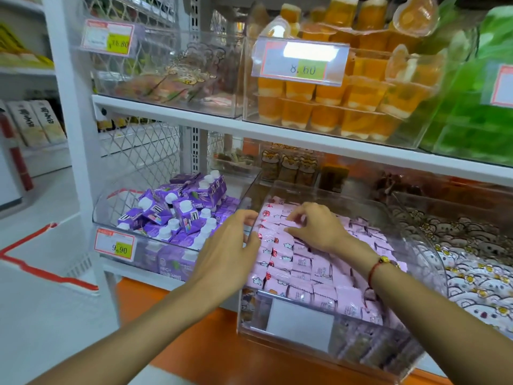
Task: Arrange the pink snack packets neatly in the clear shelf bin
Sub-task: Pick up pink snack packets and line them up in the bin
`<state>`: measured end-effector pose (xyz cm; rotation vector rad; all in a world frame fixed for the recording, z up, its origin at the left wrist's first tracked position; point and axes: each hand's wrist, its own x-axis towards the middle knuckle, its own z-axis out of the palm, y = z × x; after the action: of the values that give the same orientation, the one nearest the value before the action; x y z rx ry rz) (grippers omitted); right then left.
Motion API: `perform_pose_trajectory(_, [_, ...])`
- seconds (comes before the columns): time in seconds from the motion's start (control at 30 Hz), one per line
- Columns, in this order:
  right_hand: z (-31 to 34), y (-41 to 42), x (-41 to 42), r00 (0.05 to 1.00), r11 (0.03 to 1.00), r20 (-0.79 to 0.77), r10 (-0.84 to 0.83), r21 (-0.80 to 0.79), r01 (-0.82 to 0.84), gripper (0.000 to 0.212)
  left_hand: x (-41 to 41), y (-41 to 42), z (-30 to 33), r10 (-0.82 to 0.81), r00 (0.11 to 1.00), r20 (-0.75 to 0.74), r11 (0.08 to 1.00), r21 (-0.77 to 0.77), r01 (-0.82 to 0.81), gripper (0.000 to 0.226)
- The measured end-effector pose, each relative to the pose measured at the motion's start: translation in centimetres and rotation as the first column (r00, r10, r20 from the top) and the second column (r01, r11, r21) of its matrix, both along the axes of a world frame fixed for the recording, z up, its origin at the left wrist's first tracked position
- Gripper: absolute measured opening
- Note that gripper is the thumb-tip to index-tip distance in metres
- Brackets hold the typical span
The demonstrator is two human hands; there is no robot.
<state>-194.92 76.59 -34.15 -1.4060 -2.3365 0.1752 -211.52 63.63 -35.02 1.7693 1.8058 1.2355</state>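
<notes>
- On the left of the lower shelf, a clear bin held purple cartons (177, 209) with white caps, a price tag (115, 243) on its front.
- The left hand (227, 251) rested against the left wall of the clear shelf bin (313, 340) — fingers spread and nearly straight, tips over the wall's top edge.
- Inside that bin, the pink snack packets (288, 262) lay in close rows, filling it.
- The right hand (313, 226) sat on the packets near the back, fingers curled and pinching a packet edge.
- A red bracelet (379, 266) circled the right wrist.
- Further right, another clear bin held white cartoon-printed packets (472, 262).
</notes>
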Motion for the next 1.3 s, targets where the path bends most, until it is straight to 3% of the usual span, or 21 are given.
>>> perform_pose_trajectory(0.1, [0.3,0.5,0.1,0.980,0.982,-0.199,-0.022,-0.186,-0.015,0.019,0.1,-0.1,-0.2,-0.026,0.997,0.075,1.000,-0.008,0.026,0.031])
perform_pose_trajectory(0.23, [0.4,-0.4,0.4,0.799,0.916,-0.573,-0.185,-0.396,-0.071,0.005,-0.2,-0.1,-0.4,-0.063,0.991,0.117,0.998,-0.012,0.065,0.031])
perform_pose_trajectory(0.37, [1.7,-1.7,-0.2,0.571,0.931,-0.791,-0.219,-0.344,-0.119,0.007,-0.4,0.0,-0.2,-0.084,0.987,0.133,0.996,-0.007,0.086,0.029])
perform_pose_trajectory(0.47, [3.2,-3.6,-0.6,0.418,0.988,-0.896,-0.150,-0.149,0.036,0.008,-0.7,0.1,-0.2,-0.054,0.990,0.127,0.998,-0.008,0.055,0.031])
perform_pose_trajectory(0.53, [4.1,-5.3,-0.3,0.266,0.991,-0.958,-0.105,-0.077,0.114,0.006,-0.9,-0.1,-0.1,-0.032,0.996,0.086,0.996,0.086,0.024,0.043])
perform_pose_trajectory(0.63, [4.6,-8.2,0.4,0.082,0.988,-0.985,-0.152,-0.153,-0.010,0.007,-0.4,-0.8,0.9,-0.131,0.991,-0.032,0.940,0.314,0.135,0.061])
perform_pose_trajectory(0.73, [3.9,-10.5,0.8,0.067,0.935,-0.953,-0.295,-0.303,-0.183,0.021,0.4,-1.2,1.6,-0.222,0.953,-0.205,0.877,0.385,0.287,0.063])
perform_pose_trajectory(0.8, [3.6,-11.3,1.2,0.036,0.888,-0.929,-0.369,-0.364,-0.280,0.023,0.7,-1.5,1.7,-0.236,0.952,-0.196,0.861,0.412,0.299,0.058])
perform_pose_trajectory(0.87, [3.7,-11.2,1.8,0.066,0.855,-0.910,-0.409,-0.407,-0.320,0.024,1.0,-1.6,1.8,-0.259,0.963,-0.076,0.886,0.378,0.268,0.053])
perform_pose_trajectory(0.9, [3.8,-11.1,2.0,0.126,0.854,-0.905,-0.407,-0.426,-0.298,0.028,1.2,-1.7,1.9,-0.267,0.963,0.035,0.913,0.330,0.241,0.047])
perform_pose_trajectory(1.0, [3.4,-10.6,2.8,0.415,0.932,-0.868,-0.274,-0.346,-0.107,0.043,1.6,-1.7,2.5,-0.228,0.880,0.417,0.972,0.149,0.181,0.025])
perform_pose_trajectory(1.07, [3.3,-11.0,3.1,0.591,0.975,-0.802,-0.092,-0.194,-0.111,0.055,1.7,-1.7,2.9,-0.180,0.804,0.567,0.983,0.067,0.173,0.020])
perform_pose_trajectory(1.17, [3.0,-11.6,2.9,0.805,0.974,-0.562,0.190,0.002,-0.228,0.056,2.0,-1.8,3.3,-0.176,0.784,0.596,0.983,0.067,0.169,0.026])
perform_pose_trajectory(1.23, [2.6,-11.9,2.5,0.851,0.963,-0.453,0.266,0.094,-0.252,0.044,2.2,-2.0,3.3,-0.213,0.815,0.539,0.977,0.103,0.187,0.032])
perform_pose_trajectory(1.3, [2.3,-12.1,2.1,0.844,0.963,-0.463,0.270,0.138,-0.233,0.035,2.2,-2.0,3.1,-0.240,0.855,0.460,0.970,0.141,0.196,0.032])
